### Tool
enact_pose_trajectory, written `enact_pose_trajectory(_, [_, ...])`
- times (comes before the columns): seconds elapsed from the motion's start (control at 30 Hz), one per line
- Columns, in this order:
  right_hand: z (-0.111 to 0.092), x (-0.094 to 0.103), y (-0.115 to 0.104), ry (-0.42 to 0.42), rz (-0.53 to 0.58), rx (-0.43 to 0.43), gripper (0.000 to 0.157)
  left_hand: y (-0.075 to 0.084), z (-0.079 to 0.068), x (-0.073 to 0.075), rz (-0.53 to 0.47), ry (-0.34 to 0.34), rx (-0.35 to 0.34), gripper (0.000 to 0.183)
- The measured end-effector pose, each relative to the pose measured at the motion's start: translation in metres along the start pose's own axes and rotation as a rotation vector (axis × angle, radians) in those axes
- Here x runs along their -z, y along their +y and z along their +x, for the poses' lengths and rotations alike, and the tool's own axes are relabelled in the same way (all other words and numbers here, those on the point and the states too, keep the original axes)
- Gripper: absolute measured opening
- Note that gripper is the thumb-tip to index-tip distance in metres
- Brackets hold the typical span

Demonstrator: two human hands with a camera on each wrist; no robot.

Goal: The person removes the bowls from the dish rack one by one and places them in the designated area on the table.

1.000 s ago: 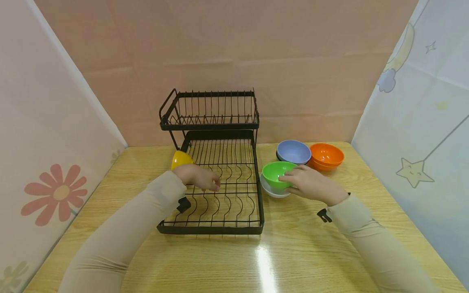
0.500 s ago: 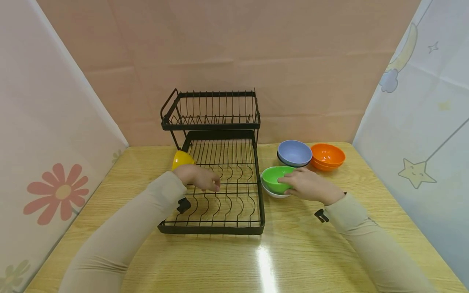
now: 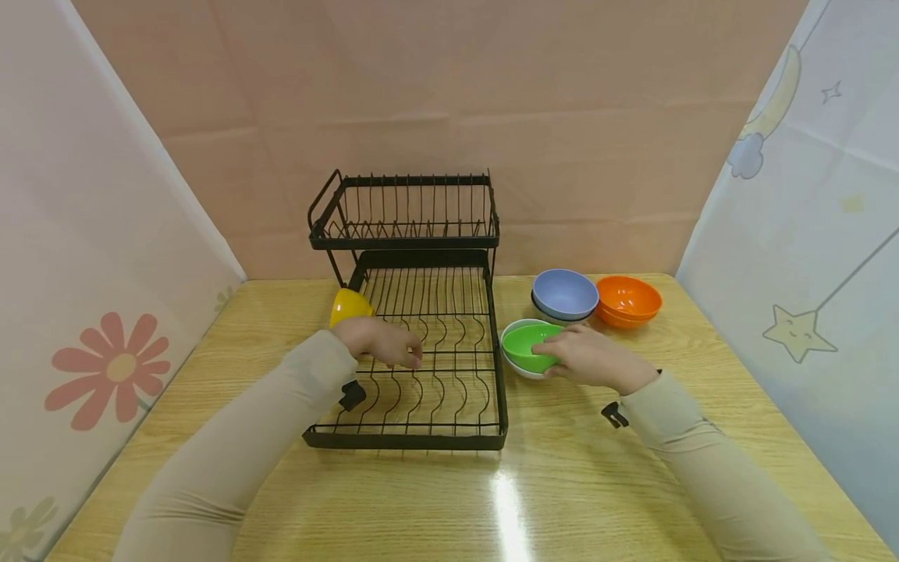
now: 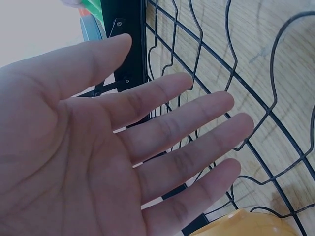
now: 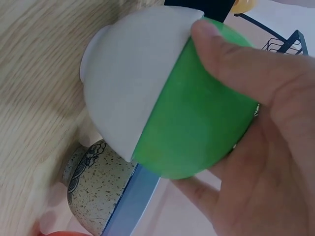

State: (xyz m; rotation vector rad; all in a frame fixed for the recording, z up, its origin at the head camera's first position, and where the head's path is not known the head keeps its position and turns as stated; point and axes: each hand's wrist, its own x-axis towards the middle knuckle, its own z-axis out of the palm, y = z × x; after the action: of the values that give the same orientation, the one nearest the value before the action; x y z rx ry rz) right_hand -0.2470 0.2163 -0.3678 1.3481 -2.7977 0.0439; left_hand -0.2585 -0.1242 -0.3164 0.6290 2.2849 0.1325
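In the head view my right hand (image 3: 590, 357) grips the rim of a green bowl (image 3: 523, 349), which sits tilted partly inside a white bowl (image 5: 133, 73) beside the dish rack's right edge. The right wrist view shows the thumb on the green bowl's outer wall and the other fingers behind it. My left hand (image 4: 113, 142) hangs over the lower tier of the black dish rack (image 3: 403, 442), palm showing and fingers loosely extended, with nothing in it. Close by that hand, a yellow bowl (image 3: 347, 306) leans on its side at the rack's left edge.
Behind the green bowl stands a blue bowl (image 3: 564, 293) stacked over a speckled patterned bowl (image 5: 101, 191). Orange bowls (image 3: 627, 298) are stacked to its right. The rack's upper tier (image 3: 403, 243) rises at the back. Cloth walls border the wooden table (image 3: 597, 499).
The green bowl has gone down into the white bowl and tilted, with the right hand shifting slightly along with it. The left hand has stayed in place.
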Motion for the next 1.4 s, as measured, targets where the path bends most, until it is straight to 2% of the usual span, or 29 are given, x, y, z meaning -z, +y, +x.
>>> enact_pose_trajectory(0.13, [0.001,0.005,0.002,0.02,0.106,-0.007,0.022,0.001,0.001,0.0,0.006,0.004,-0.001,0.04])
enact_pose_trajectory(0.23, [0.001,0.012,0.002,0.023,0.183,-0.048,0.017,0.001,0.002,0.0,0.014,0.007,-0.004,0.04])
enact_pose_trajectory(0.33, [-0.001,0.016,0.001,0.018,0.201,-0.089,0.011,0.001,0.003,0.0,0.017,0.006,-0.004,0.04])
enact_pose_trajectory(0.5, [-0.001,0.017,-0.003,0.005,0.209,-0.117,0.013,0.001,0.002,0.0,0.005,0.002,0.001,0.04])
enact_pose_trajectory(0.73, [0.0,0.01,-0.005,-0.045,0.2,-0.087,0.016,0.003,0.002,0.001,0.021,0.006,-0.004,0.039])
enact_pose_trajectory(0.9, [0.0,0.005,-0.005,-0.041,0.152,-0.048,0.015,0.004,0.001,0.001,0.013,0.007,0.001,0.038])
enact_pose_trajectory(1.13, [0.003,0.001,-0.006,-0.051,0.121,-0.038,0.017,0.003,0.002,0.001,0.03,0.007,-0.007,0.038])
enact_pose_trajectory(1.4, [0.004,-0.002,-0.004,-0.056,0.154,-0.056,0.016,0.003,0.001,0.0,0.024,0.009,0.0,0.04])
